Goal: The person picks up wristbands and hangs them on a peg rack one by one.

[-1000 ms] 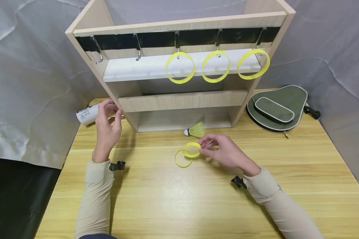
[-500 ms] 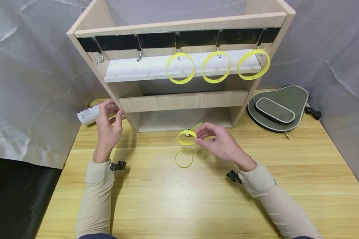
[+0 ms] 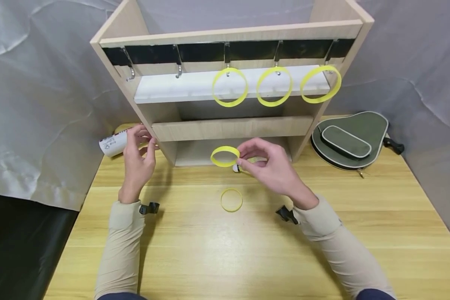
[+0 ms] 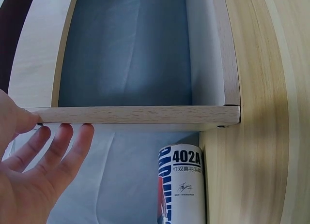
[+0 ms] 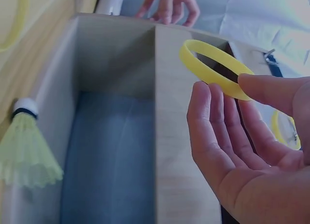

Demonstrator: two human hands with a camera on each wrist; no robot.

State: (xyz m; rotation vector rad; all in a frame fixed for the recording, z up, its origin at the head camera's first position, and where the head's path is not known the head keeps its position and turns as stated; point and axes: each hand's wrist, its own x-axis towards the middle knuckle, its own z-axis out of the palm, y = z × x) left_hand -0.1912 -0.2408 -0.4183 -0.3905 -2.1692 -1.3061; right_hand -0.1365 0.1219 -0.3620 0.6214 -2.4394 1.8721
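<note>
My right hand pinches a thin yellow ring by its right side, raised in front of the shelf unit's lower opening. In the right wrist view the thumb lies on the outer face of the held ring, opposite the fingertips. A second yellow ring lies flat on the table. Partly behind the right hand is a yellow shuttlecock with a white tip. My left hand has its fingertips against the left side panel of the wooden shelf unit, the thumb near the panel's front edge.
Three yellow rings, including the middle one, hang from hooks on a black strip; two left hooks are bare. A white shuttlecock tube lies left of the shelf unit. A green racket case lies to its right.
My right hand has lifted the pinched ring away from the one on the table, upward and slightly left. The left hand stays at the side panel. The head view has shifted slightly.
</note>
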